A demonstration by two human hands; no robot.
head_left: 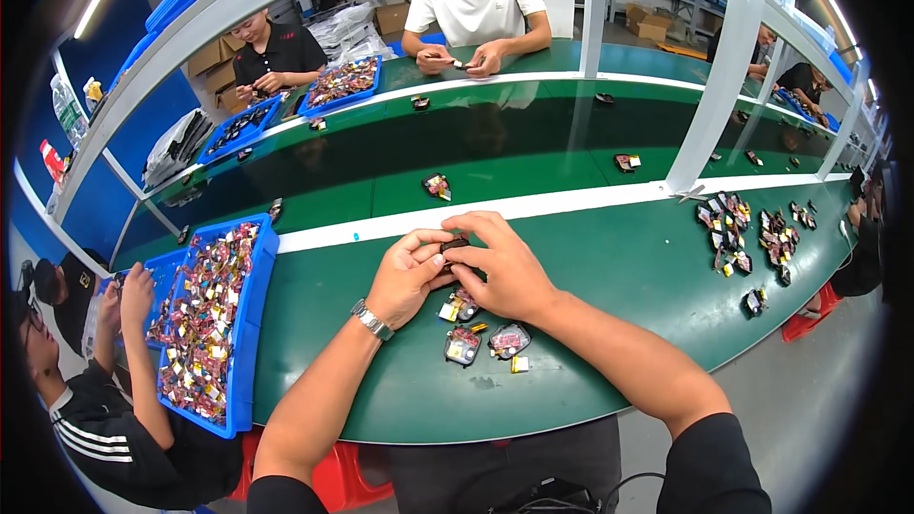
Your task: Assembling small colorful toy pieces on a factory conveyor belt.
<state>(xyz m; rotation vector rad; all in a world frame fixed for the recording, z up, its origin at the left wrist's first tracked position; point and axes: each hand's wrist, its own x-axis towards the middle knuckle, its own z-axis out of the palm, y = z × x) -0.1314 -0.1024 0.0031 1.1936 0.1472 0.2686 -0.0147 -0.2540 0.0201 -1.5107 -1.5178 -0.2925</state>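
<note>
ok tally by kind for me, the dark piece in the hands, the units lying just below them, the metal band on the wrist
Dark piece, held: 1
Units just below the hands: 3, one partly hidden by the right hand
Metal band on the left wrist: 1
Total: 5

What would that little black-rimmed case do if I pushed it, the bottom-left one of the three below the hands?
The case would probably slide rather than roll, since it lies flat on the green table. It's likely light, being smaller than the left hand. Its reddish insides show openly, so poking them might do damage.
</note>
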